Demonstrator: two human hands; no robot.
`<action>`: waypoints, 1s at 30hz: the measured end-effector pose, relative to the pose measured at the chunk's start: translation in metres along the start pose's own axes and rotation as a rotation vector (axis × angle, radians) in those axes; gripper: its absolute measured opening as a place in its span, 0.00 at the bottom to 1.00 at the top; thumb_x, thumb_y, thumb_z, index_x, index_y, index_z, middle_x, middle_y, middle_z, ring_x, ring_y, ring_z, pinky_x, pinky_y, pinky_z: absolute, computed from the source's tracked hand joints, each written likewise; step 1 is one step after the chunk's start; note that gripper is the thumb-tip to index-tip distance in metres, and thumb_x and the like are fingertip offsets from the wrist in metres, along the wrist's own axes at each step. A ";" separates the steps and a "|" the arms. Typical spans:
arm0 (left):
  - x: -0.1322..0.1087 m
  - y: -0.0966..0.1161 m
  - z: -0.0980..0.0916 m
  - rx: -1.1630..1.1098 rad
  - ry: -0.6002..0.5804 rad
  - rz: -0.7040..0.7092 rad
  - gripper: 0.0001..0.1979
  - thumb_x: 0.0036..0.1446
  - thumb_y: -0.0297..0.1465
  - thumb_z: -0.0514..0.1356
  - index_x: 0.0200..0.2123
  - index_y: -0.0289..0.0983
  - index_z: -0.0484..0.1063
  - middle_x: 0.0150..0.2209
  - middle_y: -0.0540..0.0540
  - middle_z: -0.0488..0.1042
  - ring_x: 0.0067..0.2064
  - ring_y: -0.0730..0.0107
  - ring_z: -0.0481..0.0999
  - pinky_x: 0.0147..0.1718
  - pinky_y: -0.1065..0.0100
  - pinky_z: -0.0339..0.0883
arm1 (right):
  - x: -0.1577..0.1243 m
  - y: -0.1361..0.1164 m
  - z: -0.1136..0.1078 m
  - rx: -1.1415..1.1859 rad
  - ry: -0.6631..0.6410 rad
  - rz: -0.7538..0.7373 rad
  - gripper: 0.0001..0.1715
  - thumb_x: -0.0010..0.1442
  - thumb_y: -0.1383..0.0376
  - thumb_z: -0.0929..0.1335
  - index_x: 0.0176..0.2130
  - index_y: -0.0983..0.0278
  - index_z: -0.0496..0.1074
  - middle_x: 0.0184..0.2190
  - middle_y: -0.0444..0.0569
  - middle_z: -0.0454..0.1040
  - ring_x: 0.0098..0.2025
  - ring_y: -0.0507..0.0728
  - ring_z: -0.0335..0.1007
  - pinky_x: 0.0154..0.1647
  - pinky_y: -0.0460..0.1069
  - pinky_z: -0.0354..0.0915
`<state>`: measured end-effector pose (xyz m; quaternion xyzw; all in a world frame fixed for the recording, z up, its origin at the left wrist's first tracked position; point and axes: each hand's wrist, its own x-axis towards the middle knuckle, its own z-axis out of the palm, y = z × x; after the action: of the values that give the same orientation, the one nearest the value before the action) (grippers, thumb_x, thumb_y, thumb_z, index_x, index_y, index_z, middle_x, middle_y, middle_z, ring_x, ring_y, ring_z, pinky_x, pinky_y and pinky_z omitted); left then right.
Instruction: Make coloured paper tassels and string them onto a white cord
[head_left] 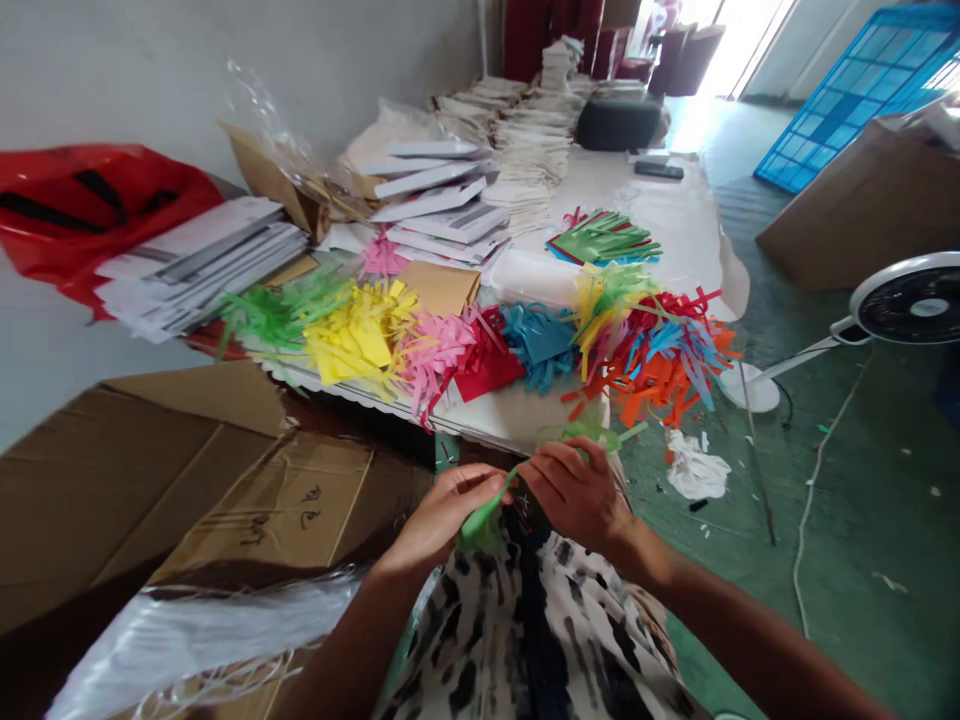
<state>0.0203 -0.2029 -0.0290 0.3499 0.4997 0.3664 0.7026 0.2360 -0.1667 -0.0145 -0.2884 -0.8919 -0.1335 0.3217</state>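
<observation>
My left hand and my right hand are close together in front of my chest, and both pinch a strip of green fringed paper. Its cut tassels reach up past my right hand towards the table edge. On the table beyond lie heaps of fringed coloured paper: green, yellow, pink, red, blue and orange. All of them are out of reach of my fingers' contact.
A white-topped table holds stacks of white printed cards and a dark bag. Flattened cardboard lies to my left, with a red plastic bag behind. A floor fan stands right, beside a cardboard box.
</observation>
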 end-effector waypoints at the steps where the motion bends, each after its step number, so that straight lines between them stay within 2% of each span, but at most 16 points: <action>1: -0.002 0.000 0.000 -0.055 -0.013 -0.022 0.22 0.54 0.49 0.73 0.34 0.34 0.81 0.30 0.47 0.78 0.28 0.74 0.72 0.29 0.74 0.61 | 0.002 -0.001 -0.001 0.017 0.012 -0.002 0.09 0.71 0.70 0.69 0.43 0.58 0.79 0.39 0.44 0.83 0.50 0.56 0.73 0.59 0.56 0.57; 4: -0.005 -0.001 0.002 -0.139 0.012 -0.015 0.21 0.49 0.47 0.77 0.30 0.34 0.79 0.27 0.50 0.74 0.27 0.77 0.68 0.28 0.76 0.58 | 0.007 -0.002 -0.004 0.061 0.022 0.011 0.08 0.69 0.71 0.70 0.43 0.58 0.79 0.38 0.43 0.83 0.49 0.55 0.74 0.60 0.56 0.56; 9: -0.008 -0.002 0.012 -0.169 0.095 0.056 0.20 0.46 0.44 0.78 0.35 0.36 0.82 0.29 0.50 0.76 0.29 0.75 0.70 0.31 0.74 0.63 | 0.014 -0.003 -0.007 0.046 0.062 0.062 0.05 0.68 0.70 0.72 0.43 0.59 0.78 0.36 0.42 0.83 0.46 0.55 0.75 0.59 0.56 0.57; 11: -0.008 -0.002 0.015 -0.167 0.096 0.080 0.21 0.46 0.44 0.79 0.37 0.37 0.83 0.30 0.49 0.77 0.31 0.74 0.71 0.33 0.73 0.64 | 0.017 -0.004 -0.008 0.085 0.101 0.139 0.05 0.67 0.70 0.73 0.42 0.58 0.77 0.34 0.41 0.82 0.45 0.55 0.76 0.58 0.56 0.58; 14: -0.005 0.002 0.020 -0.102 0.107 0.133 0.19 0.47 0.44 0.79 0.33 0.36 0.83 0.29 0.49 0.76 0.31 0.73 0.71 0.34 0.71 0.64 | 0.024 -0.007 -0.011 0.252 0.135 0.339 0.05 0.67 0.69 0.72 0.38 0.59 0.76 0.31 0.42 0.80 0.42 0.56 0.75 0.55 0.56 0.61; 17: -0.001 0.012 0.026 0.027 0.137 0.297 0.14 0.52 0.42 0.76 0.31 0.37 0.82 0.31 0.47 0.76 0.35 0.69 0.72 0.37 0.68 0.67 | 0.033 -0.010 -0.015 0.452 0.144 0.538 0.09 0.69 0.67 0.71 0.34 0.60 0.74 0.30 0.45 0.78 0.41 0.57 0.74 0.49 0.55 0.66; 21: 0.006 0.028 0.031 0.223 0.239 0.561 0.15 0.56 0.43 0.74 0.30 0.38 0.81 0.44 0.43 0.78 0.49 0.60 0.76 0.54 0.59 0.70 | 0.041 -0.008 -0.017 0.639 0.140 0.688 0.12 0.68 0.66 0.70 0.31 0.60 0.73 0.28 0.45 0.75 0.37 0.57 0.72 0.44 0.55 0.68; 23: 0.008 0.034 0.031 0.208 0.188 0.561 0.15 0.57 0.43 0.74 0.30 0.38 0.79 0.47 0.42 0.79 0.53 0.57 0.77 0.57 0.56 0.69 | 0.042 -0.006 -0.017 0.711 0.155 0.729 0.12 0.68 0.66 0.70 0.30 0.60 0.72 0.28 0.45 0.74 0.36 0.57 0.71 0.43 0.54 0.67; 26: 0.010 0.040 0.030 0.082 0.075 0.477 0.14 0.55 0.40 0.75 0.29 0.37 0.78 0.42 0.43 0.80 0.49 0.59 0.79 0.53 0.59 0.71 | 0.044 0.001 -0.017 0.826 0.172 0.746 0.12 0.68 0.65 0.71 0.30 0.60 0.74 0.29 0.45 0.75 0.38 0.56 0.71 0.44 0.53 0.68; 28: 0.011 0.044 0.032 -0.025 0.055 0.433 0.14 0.52 0.37 0.77 0.27 0.37 0.78 0.38 0.45 0.79 0.44 0.63 0.78 0.47 0.63 0.72 | 0.047 0.005 -0.018 0.918 0.144 0.761 0.10 0.70 0.61 0.70 0.36 0.61 0.77 0.35 0.47 0.78 0.42 0.57 0.74 0.48 0.53 0.69; 30: 0.013 0.048 0.036 -0.132 0.082 0.407 0.13 0.48 0.35 0.78 0.27 0.36 0.79 0.36 0.47 0.79 0.39 0.67 0.77 0.43 0.66 0.73 | 0.051 0.008 -0.017 1.012 0.067 0.781 0.12 0.72 0.57 0.68 0.47 0.60 0.78 0.45 0.50 0.80 0.49 0.58 0.75 0.52 0.53 0.69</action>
<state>0.0495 -0.1724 0.0151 0.3816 0.4216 0.5466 0.6148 0.2167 -0.1456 0.0321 -0.4004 -0.6632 0.4222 0.4708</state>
